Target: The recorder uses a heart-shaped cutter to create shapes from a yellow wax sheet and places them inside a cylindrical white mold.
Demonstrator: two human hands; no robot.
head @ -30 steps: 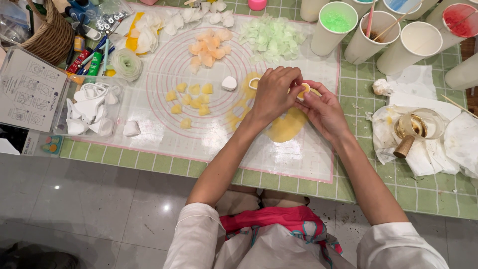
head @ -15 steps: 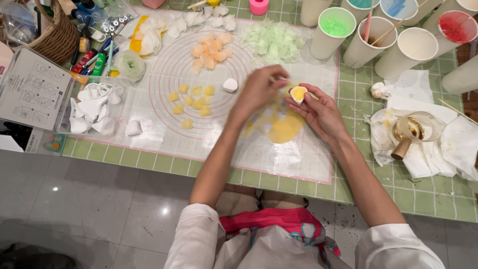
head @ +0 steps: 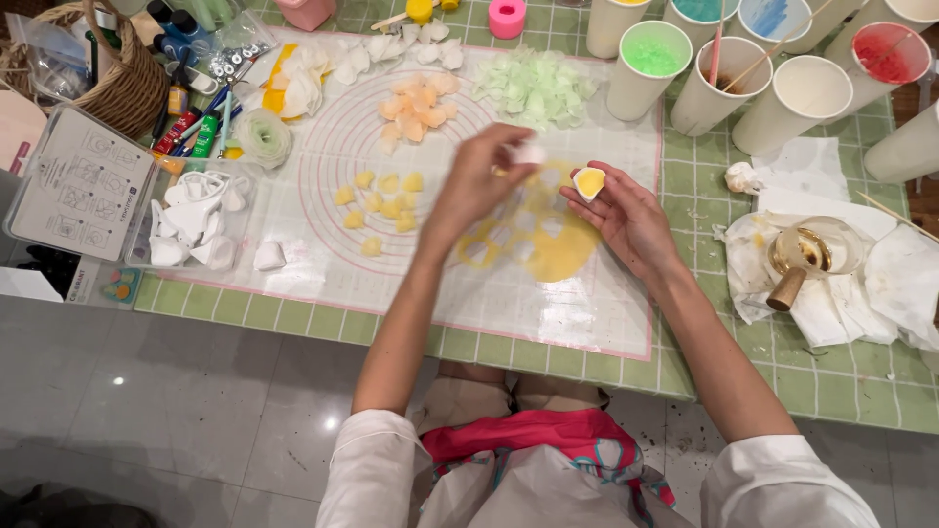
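Centre frame, above the mat (head: 293, 210): right hand (head: 631, 215) pinches a yellow-filled mold (head: 589, 182); left hand (head: 479, 181), blurred, grips a white piece (head: 529, 153). Hands apart. A tilt could spill yellow; hasty pressing could misalign.

A clear flat plastic case (head: 73, 186) with a white printed sheet is lying far left, beside the wicker basket (head: 117, 78).

Desk (head: 841, 386) w/ green checked cover. On it: clear mat (head: 587, 313) w/ pink ring markings at centre, wicker basket (head: 117, 83) far left, clear tray (head: 73, 181) beside it, paper cups (head: 797, 98) along back right, crumpled white tissues (head: 880, 284) at right.
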